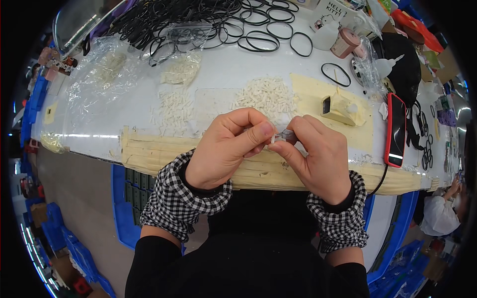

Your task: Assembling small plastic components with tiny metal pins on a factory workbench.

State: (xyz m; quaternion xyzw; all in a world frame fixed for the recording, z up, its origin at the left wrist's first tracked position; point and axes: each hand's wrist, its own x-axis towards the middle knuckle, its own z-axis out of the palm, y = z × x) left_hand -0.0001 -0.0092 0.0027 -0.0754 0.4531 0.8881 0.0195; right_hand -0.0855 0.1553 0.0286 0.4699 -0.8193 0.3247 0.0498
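Note:
My left hand (226,149) and my right hand (320,156) meet over the near edge of the table, thumbs and forefingers pinched close together. A small white piece (273,138) shows at the left fingertips, beside the right thumb. Between my right finger and thumb is a small grey piece (286,134), partly covered; its kind is too small to tell. Just beyond my hands lies a heap of short white tube-like pieces (268,94). To its left is a looser scatter of thinner white pieces (174,110).
Black cord loops (258,41) and a black tangle (164,20) lie at the back. Plastic bags (107,69) are at left. On the right are a tape-wrapped block (343,110), a red-cased phone (395,131) and a pink tub (345,42). Tan tape (149,151) covers the table edge.

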